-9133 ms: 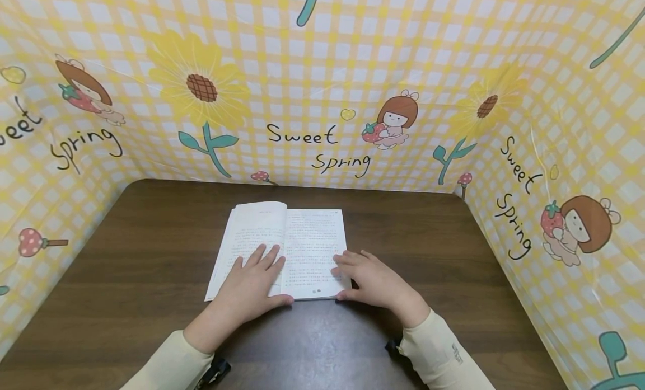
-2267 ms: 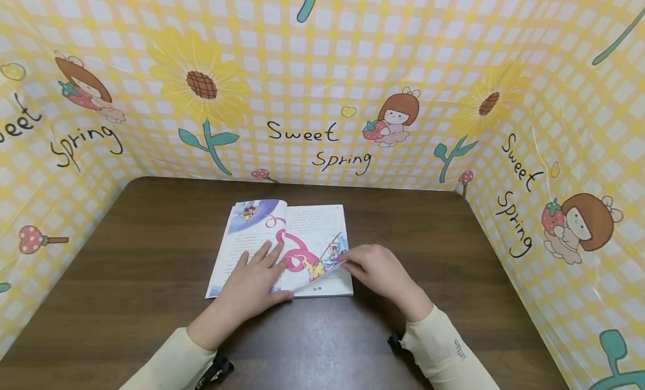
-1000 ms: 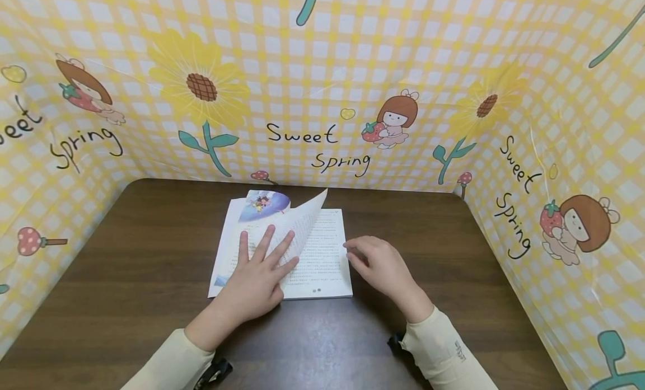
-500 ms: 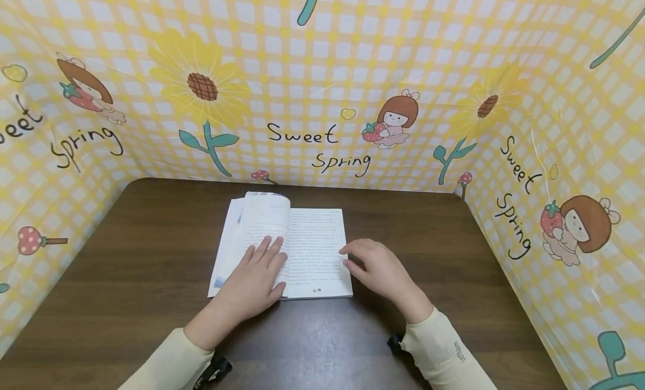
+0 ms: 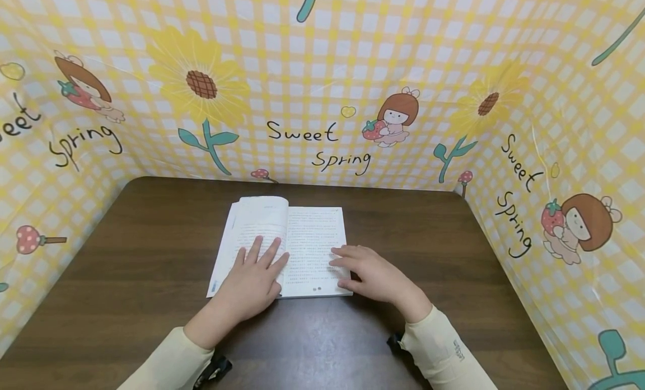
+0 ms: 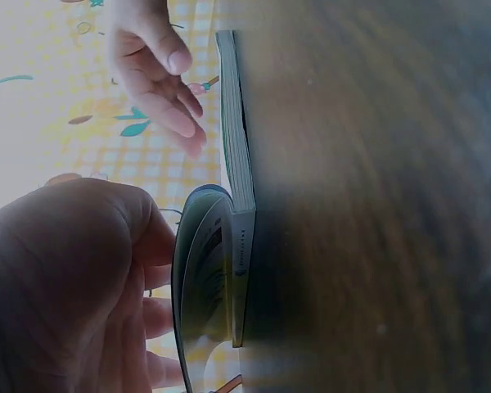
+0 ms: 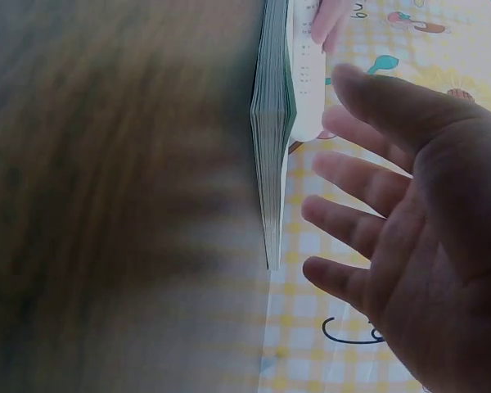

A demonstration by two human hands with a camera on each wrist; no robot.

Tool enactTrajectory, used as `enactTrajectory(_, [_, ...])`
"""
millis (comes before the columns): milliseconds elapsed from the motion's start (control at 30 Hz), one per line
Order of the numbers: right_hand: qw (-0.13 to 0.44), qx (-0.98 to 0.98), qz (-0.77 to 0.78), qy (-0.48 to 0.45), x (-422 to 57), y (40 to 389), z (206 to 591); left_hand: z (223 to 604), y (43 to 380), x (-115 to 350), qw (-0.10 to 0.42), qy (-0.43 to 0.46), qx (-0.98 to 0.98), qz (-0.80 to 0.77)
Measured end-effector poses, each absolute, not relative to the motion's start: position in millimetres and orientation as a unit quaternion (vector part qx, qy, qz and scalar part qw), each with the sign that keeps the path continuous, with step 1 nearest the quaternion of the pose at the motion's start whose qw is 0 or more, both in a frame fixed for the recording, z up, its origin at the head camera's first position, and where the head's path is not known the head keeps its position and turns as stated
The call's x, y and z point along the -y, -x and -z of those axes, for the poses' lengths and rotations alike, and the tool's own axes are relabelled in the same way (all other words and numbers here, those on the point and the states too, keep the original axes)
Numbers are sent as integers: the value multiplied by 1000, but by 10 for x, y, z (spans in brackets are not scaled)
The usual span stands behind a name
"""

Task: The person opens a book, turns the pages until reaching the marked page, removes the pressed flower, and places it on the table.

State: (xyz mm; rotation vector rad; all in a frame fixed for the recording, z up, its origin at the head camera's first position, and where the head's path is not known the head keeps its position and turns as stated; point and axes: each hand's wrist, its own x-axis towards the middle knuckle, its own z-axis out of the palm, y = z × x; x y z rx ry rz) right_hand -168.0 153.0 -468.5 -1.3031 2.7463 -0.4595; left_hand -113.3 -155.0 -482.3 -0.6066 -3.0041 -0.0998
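In the head view an open paperback book (image 5: 312,228) lies on the table, both visible pages filled with small print. My left hand (image 5: 249,286) rests on the left page with fingers spread and thumb near the lower end of the fold. Leaves under that hand (image 6: 74,270) bow upward in the left wrist view. My right hand (image 5: 378,278) is at the book's right edge, fingers extended over the right page's margin. The right wrist view has these fingers (image 7: 352,168) loosely apart above the thick page block (image 7: 272,139), holding nothing.
The dark brown wooden table (image 5: 151,239) is walled at the back and both sides by a yellow-checked cloth (image 5: 302,71) printed with flowers and cartoon girls. Black straps (image 5: 214,370) show at both cuffs.
A page with a pink ribbon picture, pinched by my right hand earlier, has gone over to the left under my left hand. My right fingers have since spread and moved left over the margin.
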Motion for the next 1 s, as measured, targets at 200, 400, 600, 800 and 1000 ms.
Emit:
enactTrajectory(200, [80, -895, 146, 413, -1530, 1673, 4721, 4811, 1140, 1547, 35, 186, 981, 49])
enactTrajectory(400, [98, -895, 154, 408, -1531, 1661, 4722, 4808, 1160, 1559, 36, 179, 982, 54])
enactTrajectory(600, [105, -899, 145, 401, -1534, 1664, 4754, 4825, 1168, 1562, 29, 171, 983, 56])
enactTrajectory(800, [95, -901, 140, 399, -1531, 1658, 4773, 4833, 1157, 1564, 21, 167, 985, 48])
enactTrajectory(1000, [94, -904, 135, 395, -1519, 1645, 4787, 4837, 1147, 1562, 11, 164, 985, 46])
